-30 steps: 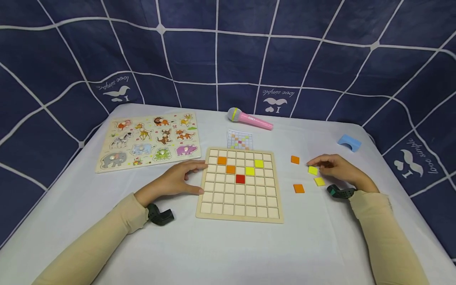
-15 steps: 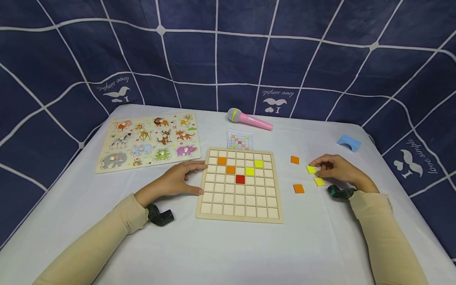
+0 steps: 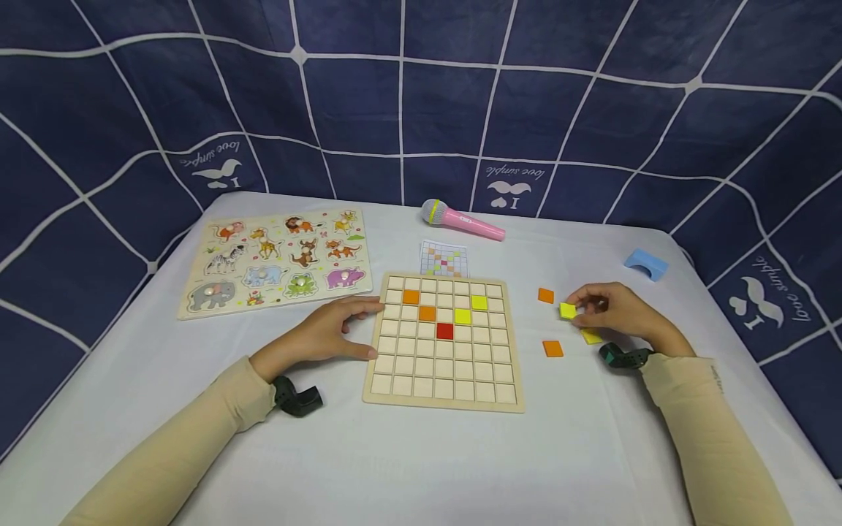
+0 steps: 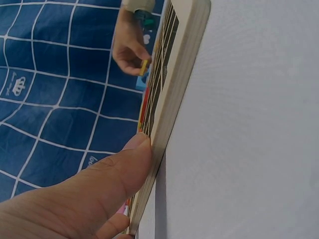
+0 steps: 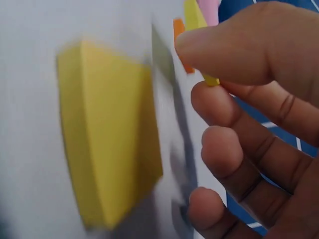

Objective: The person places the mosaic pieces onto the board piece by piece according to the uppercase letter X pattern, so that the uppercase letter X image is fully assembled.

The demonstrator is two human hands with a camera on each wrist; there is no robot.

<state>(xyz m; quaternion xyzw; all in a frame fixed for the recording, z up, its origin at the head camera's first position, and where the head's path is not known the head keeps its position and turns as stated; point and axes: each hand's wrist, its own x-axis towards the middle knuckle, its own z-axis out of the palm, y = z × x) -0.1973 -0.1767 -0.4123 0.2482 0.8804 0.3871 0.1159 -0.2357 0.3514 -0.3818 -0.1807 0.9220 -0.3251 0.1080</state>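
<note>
My right hand (image 3: pixel 612 310) pinches a yellow square tile (image 3: pixel 567 311) between thumb and fingertips, just above the white table. In the right wrist view that tile (image 5: pixel 195 17) shows partly behind the thumb. A second yellow tile (image 3: pixel 591 336) lies below the same hand, large and blurred in the right wrist view. At the left edge of the wooden grid board (image 3: pixel 434 404), my left hand (image 3: pixel 322 329) rests with thumb and fingers spread, touching the rim. Two orange tiles (image 3: pixel 426 313), two yellow tiles (image 3: pixel 463 316) and a red tile (image 3: pixel 444 331) sit in the board's cells.
Loose on the table are two orange tiles (image 3: pixel 552 348). A small pattern card (image 3: pixel 444 257) lies behind the board, with a pink toy microphone (image 3: pixel 467 221) beyond it. An animal knob puzzle (image 3: pixel 276 263) lies back left, a blue arch block (image 3: pixel 646 264) back right.
My right hand has closed its fingertips on the yellow tile, slid it slightly left and tilted it up off the table. My left hand and the board keep their place.
</note>
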